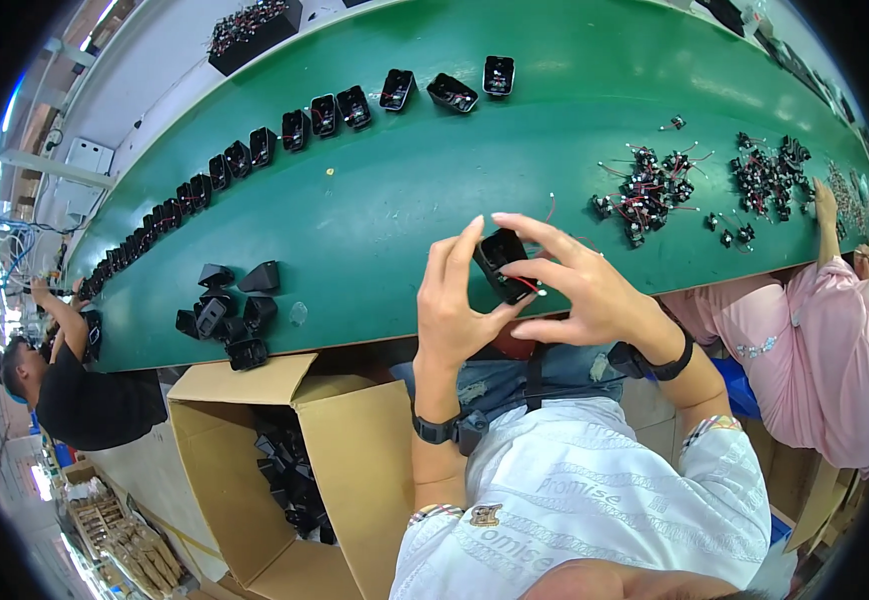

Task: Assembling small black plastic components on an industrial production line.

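Holding the small black housing [503, 262] above the near edge of the green belt [405, 200], I am pinching it in my left hand [452, 310] while my right hand [585, 295] fingers are grasping its red wire [527, 284], steadying both for a clean seat.

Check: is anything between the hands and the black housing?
Nothing visible: the left hand and right hand both grip the housing directly, above the green belt.
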The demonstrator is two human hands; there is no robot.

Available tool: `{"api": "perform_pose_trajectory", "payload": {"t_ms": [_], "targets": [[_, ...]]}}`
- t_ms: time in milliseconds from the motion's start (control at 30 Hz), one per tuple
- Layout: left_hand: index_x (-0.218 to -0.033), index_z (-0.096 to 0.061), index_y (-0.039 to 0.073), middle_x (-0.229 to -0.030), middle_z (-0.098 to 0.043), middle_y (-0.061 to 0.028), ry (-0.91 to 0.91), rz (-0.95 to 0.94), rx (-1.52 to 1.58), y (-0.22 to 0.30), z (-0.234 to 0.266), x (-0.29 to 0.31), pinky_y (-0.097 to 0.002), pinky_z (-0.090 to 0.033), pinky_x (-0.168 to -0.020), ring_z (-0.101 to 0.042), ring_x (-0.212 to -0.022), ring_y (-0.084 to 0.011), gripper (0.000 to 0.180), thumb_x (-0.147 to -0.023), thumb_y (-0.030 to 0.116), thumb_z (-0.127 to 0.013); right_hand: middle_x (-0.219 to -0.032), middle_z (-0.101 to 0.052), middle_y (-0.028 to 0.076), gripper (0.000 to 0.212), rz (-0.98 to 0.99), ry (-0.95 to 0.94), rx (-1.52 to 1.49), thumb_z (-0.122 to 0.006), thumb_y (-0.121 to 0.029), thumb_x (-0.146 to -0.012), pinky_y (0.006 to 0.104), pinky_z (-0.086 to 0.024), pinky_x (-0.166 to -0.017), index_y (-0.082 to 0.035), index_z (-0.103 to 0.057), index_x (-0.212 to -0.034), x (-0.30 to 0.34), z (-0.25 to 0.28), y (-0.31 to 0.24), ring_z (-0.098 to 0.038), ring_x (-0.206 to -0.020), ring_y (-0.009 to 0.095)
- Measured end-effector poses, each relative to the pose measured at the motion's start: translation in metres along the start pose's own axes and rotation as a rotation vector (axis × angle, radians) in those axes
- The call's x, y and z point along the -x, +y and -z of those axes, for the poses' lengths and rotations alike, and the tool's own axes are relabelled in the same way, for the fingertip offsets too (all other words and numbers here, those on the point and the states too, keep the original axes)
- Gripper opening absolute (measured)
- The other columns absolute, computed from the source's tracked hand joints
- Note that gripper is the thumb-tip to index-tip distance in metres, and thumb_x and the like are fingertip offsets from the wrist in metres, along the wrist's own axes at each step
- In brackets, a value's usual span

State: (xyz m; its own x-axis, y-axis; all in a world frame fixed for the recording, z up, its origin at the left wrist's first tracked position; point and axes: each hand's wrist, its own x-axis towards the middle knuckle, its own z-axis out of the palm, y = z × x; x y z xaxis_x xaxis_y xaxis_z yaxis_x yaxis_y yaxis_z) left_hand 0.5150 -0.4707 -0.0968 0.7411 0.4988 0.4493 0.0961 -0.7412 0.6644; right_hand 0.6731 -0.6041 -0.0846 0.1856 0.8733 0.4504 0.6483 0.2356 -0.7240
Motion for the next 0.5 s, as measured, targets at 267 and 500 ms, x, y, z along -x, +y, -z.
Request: {"api": "perform_pose_trajectory", "payload": {"t_ms": [267,500], "targets": [[-0.147,-0.048,0.002,-0.144,-0.050,-0.0231,0.057,0.063,-0.042,-0.006,-0.015,-0.015,-0.0483,-0.043,-0.111,-0.049,-0.133,-0.0429,0.079,-0.080,0.021,-0.086,-0.140,-0.058,0.016,0.031,-0.008,-0.086,0.170,-0.085,-0.019,-0.076,0.0408,-0.057,-0.086,-0.001,-0.068,-0.095,-0.061,0.043,0.068,-0.070,-0.102,0.034],[-0.125,-0.063,0.001,-0.135,-0.056,-0.0202,0.030,0.153,-0.179,-0.053,-0.023,0.011,-0.0486,-0.045,-0.106,-0.054,-0.126,-0.0410,0.044,-0.085,0.015,-0.076,-0.136,-0.060,0.017,0.033,-0.334,-0.088,0.475,-0.086,-0.021,-0.075,0.0428,-0.052,-0.093,-0.004,-0.063,-0.092,-0.134,0.091,0.247,-0.063,-0.111,0.037]]}}
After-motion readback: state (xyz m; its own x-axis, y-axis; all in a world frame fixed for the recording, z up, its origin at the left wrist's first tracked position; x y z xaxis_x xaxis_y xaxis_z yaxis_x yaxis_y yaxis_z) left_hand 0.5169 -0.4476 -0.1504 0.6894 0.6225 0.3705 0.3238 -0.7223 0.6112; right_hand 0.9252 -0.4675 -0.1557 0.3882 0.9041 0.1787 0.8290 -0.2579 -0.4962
